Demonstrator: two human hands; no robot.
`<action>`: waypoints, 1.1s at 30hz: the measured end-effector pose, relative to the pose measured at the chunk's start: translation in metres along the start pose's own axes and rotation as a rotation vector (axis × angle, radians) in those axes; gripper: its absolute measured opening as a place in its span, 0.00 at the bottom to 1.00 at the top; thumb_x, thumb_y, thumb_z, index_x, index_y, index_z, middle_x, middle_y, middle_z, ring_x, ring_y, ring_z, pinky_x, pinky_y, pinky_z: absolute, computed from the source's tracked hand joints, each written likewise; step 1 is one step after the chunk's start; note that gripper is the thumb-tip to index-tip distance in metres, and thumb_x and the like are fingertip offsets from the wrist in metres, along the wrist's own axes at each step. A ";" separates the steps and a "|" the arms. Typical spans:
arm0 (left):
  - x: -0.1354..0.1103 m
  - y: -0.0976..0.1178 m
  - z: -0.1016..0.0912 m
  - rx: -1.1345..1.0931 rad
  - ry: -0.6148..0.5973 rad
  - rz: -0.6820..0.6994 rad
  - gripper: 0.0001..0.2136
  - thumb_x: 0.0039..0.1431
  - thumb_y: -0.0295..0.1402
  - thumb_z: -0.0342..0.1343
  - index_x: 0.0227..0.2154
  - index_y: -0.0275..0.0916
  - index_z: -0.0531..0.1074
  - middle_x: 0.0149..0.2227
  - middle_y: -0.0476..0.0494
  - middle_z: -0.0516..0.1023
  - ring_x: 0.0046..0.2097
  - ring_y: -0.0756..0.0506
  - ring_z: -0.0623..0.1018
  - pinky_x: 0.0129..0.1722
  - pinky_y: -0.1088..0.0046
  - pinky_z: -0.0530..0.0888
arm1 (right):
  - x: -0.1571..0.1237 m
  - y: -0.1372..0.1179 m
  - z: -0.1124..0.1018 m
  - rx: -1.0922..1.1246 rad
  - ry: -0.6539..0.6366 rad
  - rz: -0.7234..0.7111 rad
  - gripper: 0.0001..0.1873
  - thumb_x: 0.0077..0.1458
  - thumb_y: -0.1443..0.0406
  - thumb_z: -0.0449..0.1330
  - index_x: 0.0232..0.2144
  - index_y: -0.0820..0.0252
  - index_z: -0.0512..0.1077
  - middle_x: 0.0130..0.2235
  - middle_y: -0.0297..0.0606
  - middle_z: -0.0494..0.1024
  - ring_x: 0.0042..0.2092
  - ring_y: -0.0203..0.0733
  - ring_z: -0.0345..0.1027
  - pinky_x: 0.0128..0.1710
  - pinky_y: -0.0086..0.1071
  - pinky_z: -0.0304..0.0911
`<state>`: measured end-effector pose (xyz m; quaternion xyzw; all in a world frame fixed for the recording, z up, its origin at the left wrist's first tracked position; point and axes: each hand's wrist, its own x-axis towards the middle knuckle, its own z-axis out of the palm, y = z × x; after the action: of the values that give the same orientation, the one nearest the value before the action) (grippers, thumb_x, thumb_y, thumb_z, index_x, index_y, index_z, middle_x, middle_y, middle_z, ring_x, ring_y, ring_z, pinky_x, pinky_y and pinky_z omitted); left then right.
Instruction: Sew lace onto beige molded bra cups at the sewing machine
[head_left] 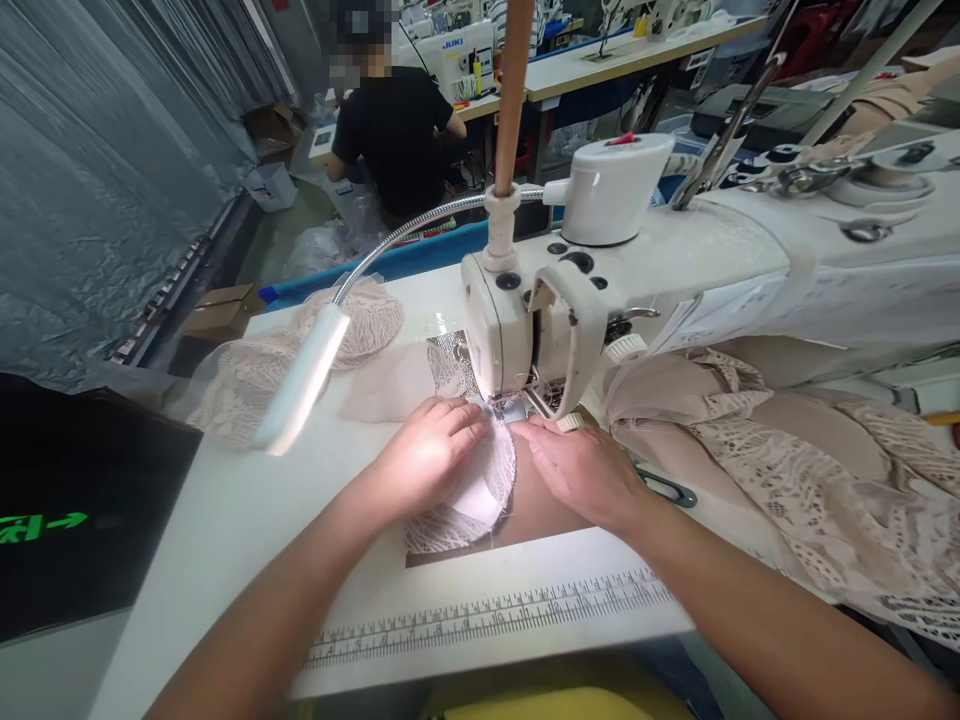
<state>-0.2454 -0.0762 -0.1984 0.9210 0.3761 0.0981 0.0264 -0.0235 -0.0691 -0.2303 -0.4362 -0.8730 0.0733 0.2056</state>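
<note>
At the needle of the white sewing machine (499,340) lies a pale lace cup piece (491,480) with a rough stitched edge. My left hand (435,450) rests over its left side with fingers bent together against the fabric; the thumb is hidden. To the right of the cup edge, my right hand (574,465) lies low on the machine bed with its fingers stretched toward the needle. A brown surface (540,500) shows between the hands, under the cup. Fingertips on both sides are close to the presser foot (496,405).
More lace cups (367,320) lie at the table's left, behind a lit lamp (304,380) on a bent neck. Beige lace garments (787,460) are heaped on the right. A ruler strip (487,620) runs along the front. A person in black (394,140) sits beyond.
</note>
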 end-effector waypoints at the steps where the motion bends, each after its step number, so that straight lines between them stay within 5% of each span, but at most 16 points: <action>1: 0.000 0.004 0.002 -0.014 0.013 -0.003 0.14 0.62 0.26 0.46 0.48 0.33 0.70 0.48 0.34 0.74 0.51 0.40 0.71 0.50 0.59 0.70 | -0.001 0.000 0.000 -0.003 0.010 -0.007 0.19 0.56 0.74 0.48 0.40 0.58 0.77 0.30 0.38 0.76 0.31 0.39 0.65 0.34 0.31 0.56; 12: -0.003 0.015 0.021 -0.005 0.072 -0.021 0.11 0.64 0.28 0.46 0.42 0.33 0.72 0.37 0.38 0.74 0.41 0.43 0.71 0.47 0.59 0.69 | -0.003 0.000 0.002 0.032 -0.052 -0.120 0.17 0.57 0.73 0.49 0.37 0.59 0.78 0.29 0.36 0.72 0.26 0.34 0.54 0.28 0.31 0.47; 25: 0.000 -0.004 0.026 0.064 0.115 -0.038 0.13 0.64 0.27 0.44 0.44 0.34 0.72 0.34 0.39 0.73 0.37 0.43 0.72 0.46 0.57 0.68 | 0.004 -0.004 0.003 -0.079 -0.098 -0.039 0.19 0.55 0.74 0.50 0.45 0.57 0.74 0.32 0.35 0.75 0.29 0.36 0.62 0.30 0.30 0.53; 33: 0.001 0.004 0.024 0.064 0.058 0.024 0.14 0.64 0.28 0.44 0.49 0.34 0.70 0.39 0.36 0.73 0.45 0.40 0.72 0.52 0.53 0.65 | 0.003 -0.006 0.004 -0.151 -0.110 0.036 0.18 0.56 0.73 0.49 0.43 0.58 0.75 0.36 0.40 0.78 0.30 0.39 0.66 0.30 0.31 0.56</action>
<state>-0.2375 -0.0780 -0.2211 0.9227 0.3684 0.1131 -0.0150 -0.0308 -0.0698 -0.2310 -0.4616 -0.8779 0.0349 0.1228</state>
